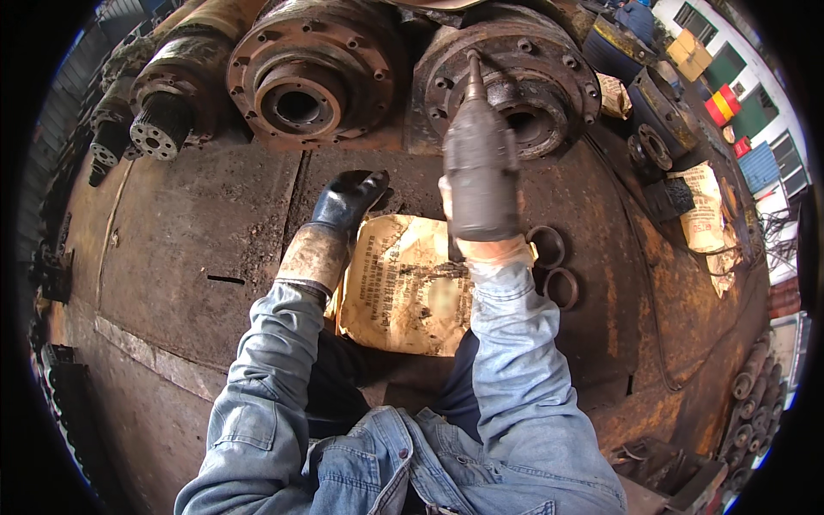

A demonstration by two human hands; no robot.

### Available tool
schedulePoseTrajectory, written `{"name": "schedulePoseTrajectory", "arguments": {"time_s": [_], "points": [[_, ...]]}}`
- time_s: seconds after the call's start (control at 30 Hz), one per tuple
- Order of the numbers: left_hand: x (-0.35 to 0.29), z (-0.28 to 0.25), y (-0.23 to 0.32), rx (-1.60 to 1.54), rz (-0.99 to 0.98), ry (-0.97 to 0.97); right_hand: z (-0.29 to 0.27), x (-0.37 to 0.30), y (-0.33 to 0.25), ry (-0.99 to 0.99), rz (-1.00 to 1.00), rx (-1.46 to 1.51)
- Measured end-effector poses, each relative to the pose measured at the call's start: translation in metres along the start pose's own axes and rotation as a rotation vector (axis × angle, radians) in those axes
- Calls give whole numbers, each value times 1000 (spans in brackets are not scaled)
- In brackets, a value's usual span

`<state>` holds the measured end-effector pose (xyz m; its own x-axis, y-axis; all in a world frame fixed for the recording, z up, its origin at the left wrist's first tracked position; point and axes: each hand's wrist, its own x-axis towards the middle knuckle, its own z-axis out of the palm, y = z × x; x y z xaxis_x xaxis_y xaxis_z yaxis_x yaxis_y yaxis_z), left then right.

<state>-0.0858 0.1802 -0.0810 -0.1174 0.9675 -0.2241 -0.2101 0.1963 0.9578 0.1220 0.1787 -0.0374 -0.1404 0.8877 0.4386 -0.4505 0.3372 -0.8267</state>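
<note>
My right hand, in a pale, dirty glove, grips a grey impact wrench. The tool's body is blurred, and it hides most of the fingers. Its narrow shank reaches the bolted rim of the right-hand round flange, at the upper left of the central bore. My left hand wears a black coated glove with a soiled cuff. It hovers above the plate, left of the wrench, fingers drawn together and bent to the right. Nothing shows in it. Below both hands, a creased paper sack lies between my knees.
Another bolted flange stands left of centre, with splined shafts farther left. Two metal rings lie beside my right forearm. On the right are a torn paper sack and dark round parts. Dirt litters the steel plate.
</note>
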Motion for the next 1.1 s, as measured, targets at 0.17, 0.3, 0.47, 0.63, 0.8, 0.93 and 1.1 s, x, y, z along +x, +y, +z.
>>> {"name": "schedulePoseTrajectory", "arguments": {"time_s": [0.17, 0.3, 0.47, 0.63, 0.8, 0.93, 1.1], "points": [[4, -24, -1, 5, 71, 14, 0, -8, 21, -58, 215, -499], [6, -31, 3, 53, 53, -20, 3, -11, 32, 29, 13, -162], [7, -35, -4, -6, 35, 3, 10, -12, 34, 79, 31, -187], [-5, -25, 13, -58, 8, 87, -4, -11, 37, 168, 255, 420], [5, -36, 0, -66, 48, 25, 3, -13, 26, 57, -49, -591], [-3, -34, 3, -131, 30, 29, 11, -15, 20, -1, -41, -415], [-13, -18, 22, -149, 24, 80, 6, -12, 15, 61, 144, 361]]}}
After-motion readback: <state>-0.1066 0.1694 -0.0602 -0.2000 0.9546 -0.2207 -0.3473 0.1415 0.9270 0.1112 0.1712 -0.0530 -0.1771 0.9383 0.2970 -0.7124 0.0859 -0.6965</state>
